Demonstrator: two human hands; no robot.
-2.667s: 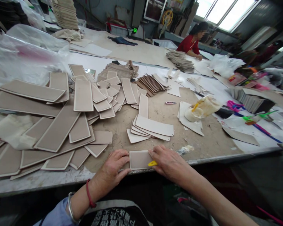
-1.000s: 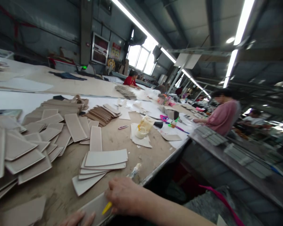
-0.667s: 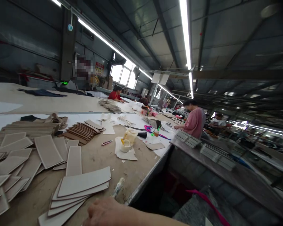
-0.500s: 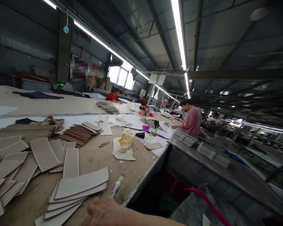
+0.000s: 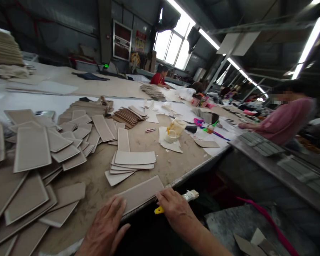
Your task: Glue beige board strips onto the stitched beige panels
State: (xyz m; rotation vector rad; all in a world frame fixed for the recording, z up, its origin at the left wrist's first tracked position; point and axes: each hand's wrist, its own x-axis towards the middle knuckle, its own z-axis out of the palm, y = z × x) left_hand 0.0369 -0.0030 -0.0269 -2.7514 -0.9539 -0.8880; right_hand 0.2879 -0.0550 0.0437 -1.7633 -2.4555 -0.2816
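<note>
- Left hand rests, fingers extended, at a beige panel's left end.
- Right hand grasps a brush (yellow-handled) beside its right end.
- The panel lies along the table's near edge.

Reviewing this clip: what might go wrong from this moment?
The brush in the right hand juts past the edge of the table; a looser grip could drop it. The panel under the left hand lies along that edge and might slip off. The overlapping panels at left could slide if bumped.
</note>
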